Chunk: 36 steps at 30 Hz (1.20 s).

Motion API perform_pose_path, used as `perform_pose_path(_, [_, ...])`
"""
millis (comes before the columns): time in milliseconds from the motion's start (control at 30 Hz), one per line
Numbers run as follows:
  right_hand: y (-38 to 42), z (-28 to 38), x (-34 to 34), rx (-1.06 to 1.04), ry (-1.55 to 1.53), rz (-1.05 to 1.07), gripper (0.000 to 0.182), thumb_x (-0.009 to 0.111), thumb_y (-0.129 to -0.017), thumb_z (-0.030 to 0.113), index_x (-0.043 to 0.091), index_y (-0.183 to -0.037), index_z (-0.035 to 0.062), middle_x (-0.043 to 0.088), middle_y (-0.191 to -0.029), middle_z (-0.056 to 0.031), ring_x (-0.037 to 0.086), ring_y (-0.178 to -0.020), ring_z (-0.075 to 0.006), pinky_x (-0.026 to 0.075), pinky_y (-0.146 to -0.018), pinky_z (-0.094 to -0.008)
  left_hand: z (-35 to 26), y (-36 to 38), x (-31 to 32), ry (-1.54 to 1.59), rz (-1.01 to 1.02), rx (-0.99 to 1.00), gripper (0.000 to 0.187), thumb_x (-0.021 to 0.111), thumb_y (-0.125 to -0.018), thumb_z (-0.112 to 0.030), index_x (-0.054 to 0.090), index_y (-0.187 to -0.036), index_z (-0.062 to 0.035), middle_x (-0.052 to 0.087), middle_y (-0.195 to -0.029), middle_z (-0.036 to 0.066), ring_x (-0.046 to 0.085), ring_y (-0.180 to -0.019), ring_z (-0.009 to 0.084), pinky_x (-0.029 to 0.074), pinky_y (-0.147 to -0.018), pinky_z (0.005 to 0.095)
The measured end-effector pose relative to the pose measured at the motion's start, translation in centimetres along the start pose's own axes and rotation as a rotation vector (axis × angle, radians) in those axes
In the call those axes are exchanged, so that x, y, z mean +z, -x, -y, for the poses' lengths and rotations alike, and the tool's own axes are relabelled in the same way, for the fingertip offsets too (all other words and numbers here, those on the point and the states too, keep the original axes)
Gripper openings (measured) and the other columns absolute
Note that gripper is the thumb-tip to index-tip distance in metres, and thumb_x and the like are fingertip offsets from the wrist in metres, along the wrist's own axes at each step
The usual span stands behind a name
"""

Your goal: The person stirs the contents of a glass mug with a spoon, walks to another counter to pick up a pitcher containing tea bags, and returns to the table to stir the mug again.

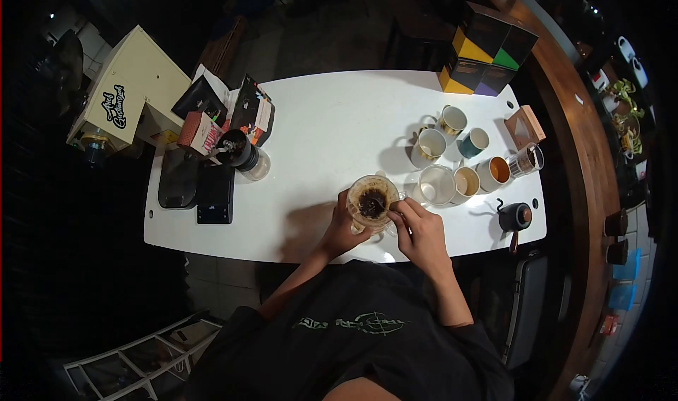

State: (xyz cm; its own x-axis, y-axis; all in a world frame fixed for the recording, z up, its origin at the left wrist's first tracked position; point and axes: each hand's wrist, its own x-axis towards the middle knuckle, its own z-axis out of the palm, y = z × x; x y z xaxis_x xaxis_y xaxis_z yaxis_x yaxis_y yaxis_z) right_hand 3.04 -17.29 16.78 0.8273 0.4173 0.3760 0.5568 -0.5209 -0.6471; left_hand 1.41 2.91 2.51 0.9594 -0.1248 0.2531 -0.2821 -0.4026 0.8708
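Near the front edge of the white table, a coffee dripper (358, 187) holds dark wet coffee grounds (372, 203) inside a pale, stained filter. My left hand (342, 226) wraps round its left side. On the right side, my right hand (421, 233) has its thumb and finger pinched together at the rim. A thin handle, seemingly a small spoon (382, 204), runs from those fingertips down into the grounds. What stands beneath the dripper is mostly hidden. A clear glass server (437, 185) sits just beyond my right hand.
Several cups stand to the right, among them a teal cup (474, 142) and a cup of amber liquid (498, 169). A black gooseneck kettle (515, 217) is at the right edge. On the left are a scale (215, 195), a hand grinder (240, 152) and a cream machine (145, 76).
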Motion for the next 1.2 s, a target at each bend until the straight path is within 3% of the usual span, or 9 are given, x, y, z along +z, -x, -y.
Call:
perform_pose_path(67, [0.0,0.1,-0.1,0.042,0.003,-0.043,0.006,0.066,-0.091,0.001,0.065,-0.096,0.0024,0.065,-0.084,-0.0122,0.063,-0.063,-0.0334,0.048,-0.056,-0.0399,-0.1,0.0,0.0,-0.006,-0.001,0.009,0.084,0.082,-0.075,-0.02,0.04,-0.146,-0.0035,0.04,-0.141,0.018,0.044,-0.132,0.0377,0.037,-0.111,0.0481])
perform_pose_path(400, [0.3,0.4,0.0,0.037,-0.002,0.007,0.007,0.065,-0.091,0.001,0.066,-0.099,0.0021,0.066,-0.084,-0.0122,0.064,-0.064,-0.033,0.049,-0.057,-0.0393,-0.5,0.0,-0.1,0.017,0.004,-0.023,0.079,0.081,-0.074,-0.017,0.045,-0.143,-0.0033,0.039,-0.141,0.018,0.041,-0.135,0.0368,0.035,-0.114,0.0477])
perform_pose_path(467, [0.4,0.6,-0.4,0.016,-0.029,-0.007,0.008,0.067,-0.091,0.008,0.062,-0.096,0.0039,0.06,-0.078,-0.0113,0.062,-0.062,-0.034,0.047,-0.053,-0.042,-0.4,-0.2,0.0,0.031,-0.001,0.0,0.079,0.081,-0.074,-0.017,0.045,-0.143,-0.0036,0.039,-0.142,0.018,0.042,-0.134,0.0369,0.036,-0.114,0.0479])
perform_pose_path(700, [0.3,1.2,-1.1,0.051,-0.112,0.009,0.009,0.068,-0.091,0.008,0.062,-0.096,0.0041,0.062,-0.079,-0.0108,0.062,-0.063,-0.0339,0.047,-0.053,-0.0414,-0.3,-0.2,0.0,0.036,-0.008,0.028,0.079,0.081,-0.075,-0.02,0.045,-0.143,-0.0046,0.04,-0.141,0.018,0.043,-0.133,0.0377,0.038,-0.11,0.0484])
perform_pose_path(1000, [-0.6,0.4,-0.6,-0.018,0.029,-0.033,0.009,0.068,-0.092,0.011,0.063,-0.096,0.0051,0.061,-0.079,-0.0107,0.063,-0.064,-0.0333,0.048,-0.055,-0.0423,0.4,0.1,0.2,0.048,-0.004,-0.004,0.078,0.081,-0.077,-0.02,0.043,-0.144,-0.0049,0.04,-0.141,0.018,0.042,-0.133,0.0387,0.036,-0.111,0.049])
perform_pose_path(1100, [-0.7,0.4,-0.7,0.001,0.047,-0.056,0.005,0.067,-0.091,0.004,0.066,-0.096,0.0028,0.065,-0.082,-0.0123,0.064,-0.064,-0.0334,0.049,-0.057,-0.0403,0.2,0.2,0.1,0.003,-0.005,0.005,0.077,0.081,-0.078,-0.021,0.044,-0.144,-0.0047,0.04,-0.141,0.018,0.042,-0.134,0.039,0.035,-0.111,0.0489])
perform_pose_path(1200, [-0.6,0.0,-0.2,-0.014,0.065,-0.042,0.009,0.068,-0.091,0.011,0.063,-0.096,0.0046,0.06,-0.078,-0.011,0.063,-0.064,-0.0335,0.048,-0.055,-0.0425,0.3,0.3,0.1,-0.005,-0.006,0.009,0.076,0.08,-0.078,-0.021,0.044,-0.143,-0.0044,0.04,-0.141,0.019,0.042,-0.133,0.039,0.035,-0.112,0.0489])
